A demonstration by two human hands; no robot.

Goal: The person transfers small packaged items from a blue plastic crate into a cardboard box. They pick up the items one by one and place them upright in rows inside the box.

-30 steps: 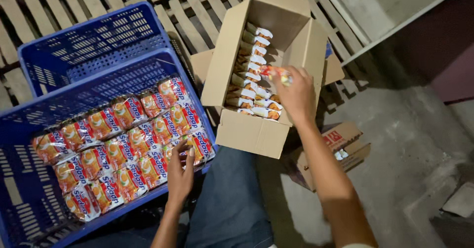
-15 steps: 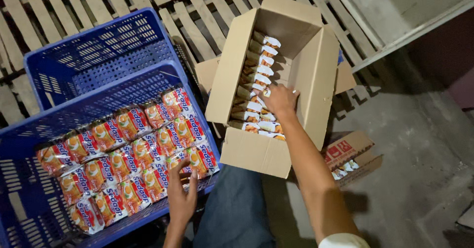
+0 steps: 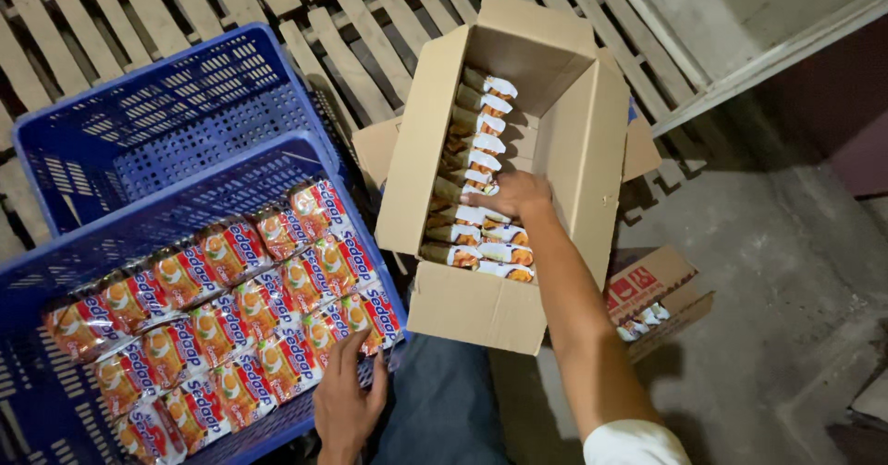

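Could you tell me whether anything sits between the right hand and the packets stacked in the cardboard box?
Nothing visible does: the right hand is inside the open cardboard box, resting directly on the packets.

Two blue plastic crates (image 3: pixel 176 123) stood there, two open cardboard boxes (image 3: pixel 481 312), and two hands. About twenty orange noodle packets (image 3: pixel 222 308) lay in the nearer crate; the boxed ones were too stacked to count.

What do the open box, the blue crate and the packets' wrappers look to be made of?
Open box: plain brown cardboard, matte, with folded flaps and creased edges. Blue crate: moulded plastic by its look, with lattice walls and a slight sheen. Packets: thin glossy film, probably plastic, printed orange and red, catching highlights; the right hand touches those in the box.
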